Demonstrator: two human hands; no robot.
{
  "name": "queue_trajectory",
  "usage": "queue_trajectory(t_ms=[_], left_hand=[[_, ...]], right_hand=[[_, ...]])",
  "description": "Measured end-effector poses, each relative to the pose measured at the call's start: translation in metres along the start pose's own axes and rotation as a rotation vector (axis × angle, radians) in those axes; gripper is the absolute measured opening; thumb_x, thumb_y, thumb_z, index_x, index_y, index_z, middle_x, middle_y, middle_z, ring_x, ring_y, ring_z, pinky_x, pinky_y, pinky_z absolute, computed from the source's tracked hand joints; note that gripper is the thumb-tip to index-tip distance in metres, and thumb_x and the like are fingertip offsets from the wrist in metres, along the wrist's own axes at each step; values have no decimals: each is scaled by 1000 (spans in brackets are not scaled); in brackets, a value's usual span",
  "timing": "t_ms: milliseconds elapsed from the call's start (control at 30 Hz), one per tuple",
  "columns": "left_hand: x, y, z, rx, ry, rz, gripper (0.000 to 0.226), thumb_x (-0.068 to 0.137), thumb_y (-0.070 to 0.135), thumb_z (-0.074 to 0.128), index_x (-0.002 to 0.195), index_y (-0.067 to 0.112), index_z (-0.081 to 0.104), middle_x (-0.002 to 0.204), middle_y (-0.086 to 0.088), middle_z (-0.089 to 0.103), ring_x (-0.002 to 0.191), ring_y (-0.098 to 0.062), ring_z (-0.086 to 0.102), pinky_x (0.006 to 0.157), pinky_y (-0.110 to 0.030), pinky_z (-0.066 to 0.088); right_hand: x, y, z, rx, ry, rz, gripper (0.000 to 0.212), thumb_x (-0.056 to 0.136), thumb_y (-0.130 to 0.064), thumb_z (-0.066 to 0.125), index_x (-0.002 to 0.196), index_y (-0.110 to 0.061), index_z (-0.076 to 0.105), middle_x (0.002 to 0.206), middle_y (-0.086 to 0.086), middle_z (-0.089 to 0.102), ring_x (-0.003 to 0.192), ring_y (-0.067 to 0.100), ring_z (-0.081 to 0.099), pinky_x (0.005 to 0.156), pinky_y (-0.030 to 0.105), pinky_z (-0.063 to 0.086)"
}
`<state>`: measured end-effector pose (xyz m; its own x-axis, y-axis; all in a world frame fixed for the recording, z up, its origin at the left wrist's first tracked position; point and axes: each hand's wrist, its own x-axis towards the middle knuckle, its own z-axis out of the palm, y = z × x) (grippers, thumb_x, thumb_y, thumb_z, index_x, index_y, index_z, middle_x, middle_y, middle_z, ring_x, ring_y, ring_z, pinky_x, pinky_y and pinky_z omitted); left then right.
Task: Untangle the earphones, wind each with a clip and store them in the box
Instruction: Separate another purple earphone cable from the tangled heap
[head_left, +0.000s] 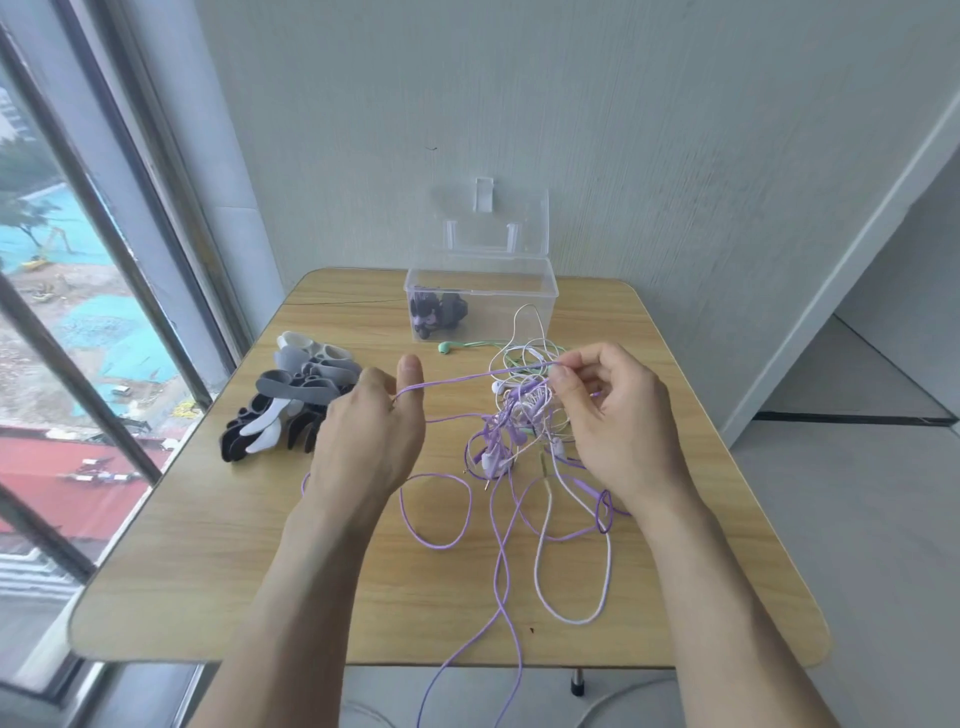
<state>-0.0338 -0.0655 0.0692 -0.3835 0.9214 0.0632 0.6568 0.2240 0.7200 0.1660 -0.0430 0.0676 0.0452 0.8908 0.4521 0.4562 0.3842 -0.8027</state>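
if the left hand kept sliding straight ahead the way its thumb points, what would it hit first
Probably the mint green earbud lying on the table, then the clear box behind it. The left hand pinches a purple cord above the tabletop, so depth is uncertain; it might pass over the earbud.

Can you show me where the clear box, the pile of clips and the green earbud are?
clear box (548, 291): head view, right front rim.
pile of clips (296, 387): head view, grey clip on top.
green earbud (444, 347): head view, its round bud.
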Motion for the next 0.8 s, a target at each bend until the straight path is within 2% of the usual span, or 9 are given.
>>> queue_trajectory(t_ms=[133, 233, 333, 367, 467, 567, 667, 733, 800], left_hand=[[-8, 10, 1, -139, -27, 65, 46, 102, 53, 28, 81, 18, 48, 83, -1, 56, 91, -28, 48, 75, -38, 35], [-8, 15, 4, -204, -48, 211, 23, 97, 43, 50, 87, 25, 62, 78, 11, 67, 80, -17, 59, 70, -32, 43], [-11, 20, 12, -258, -117, 357, 5, 90, 35, 67, 91, 31, 67, 74, 18, 68, 69, -2, 58, 65, -16, 42], [-12, 21, 15, -275, -141, 406, 5, 89, 35, 69, 92, 31, 68, 71, 18, 67, 69, -1, 57, 63, -12, 40], [-13, 24, 24, -303, -168, 515, 7, 88, 36, 73, 92, 30, 73, 70, 22, 64, 69, -8, 52, 64, -13, 39], [-10, 23, 29, -336, -123, 498, 5, 88, 24, 74, 91, 28, 76, 67, 17, 66, 64, -3, 51, 61, -11, 37], [-7, 19, 31, -326, -145, 446, 8, 90, 25, 72, 94, 28, 78, 68, 15, 70, 56, -10, 52, 59, -20, 44], [-6, 17, 30, -334, -191, 421, 11, 92, 23, 68, 97, 26, 78, 70, 14, 72, 60, -11, 60, 62, -22, 48], [-5, 16, 28, -355, -205, 389, 18, 93, 13, 64, 96, 22, 79, 72, 10, 74, 65, -8, 65, 63, -16, 47]], right_hand=[[1, 5, -2, -81, -78, -11, 5, 97, -15, 63, 93, -12, 65, 85, -4, 72, 76, 6, 63, 63, 9, 43], [2, 4, -3, -146, -34, -76, 6, 95, -13, 65, 90, -17, 66, 89, -5, 66, 79, 4, 59, 66, 8, 40], [2, -5, -5, 40, -103, -27, 9, 96, -12, 64, 89, -18, 64, 78, -5, 70, 66, 5, 66, 63, 18, 50], [1, -7, -5, 79, -141, -12, 10, 97, -13, 62, 90, -19, 62, 77, -4, 71, 66, 7, 69, 64, 22, 53], [0, -8, -3, 60, -191, -14, 6, 101, -17, 57, 96, -14, 58, 82, -4, 75, 74, 13, 72, 72, 35, 59], [0, -8, -4, 140, -225, 21, 5, 102, -13, 53, 99, -9, 54, 86, -2, 76, 78, 11, 74, 74, 31, 61], [-2, -9, -3, 241, -206, 64, 6, 103, -8, 50, 98, -9, 52, 87, 9, 74, 78, 16, 76, 71, 30, 62], [-3, -10, -1, 328, -168, 128, 9, 104, -6, 48, 96, -10, 51, 85, 13, 72, 76, 23, 76, 69, 34, 62], [-1, -10, 0, 453, -106, 229, 8, 105, -7, 46, 97, -7, 49, 82, 14, 67, 74, 30, 76, 65, 35, 62]])
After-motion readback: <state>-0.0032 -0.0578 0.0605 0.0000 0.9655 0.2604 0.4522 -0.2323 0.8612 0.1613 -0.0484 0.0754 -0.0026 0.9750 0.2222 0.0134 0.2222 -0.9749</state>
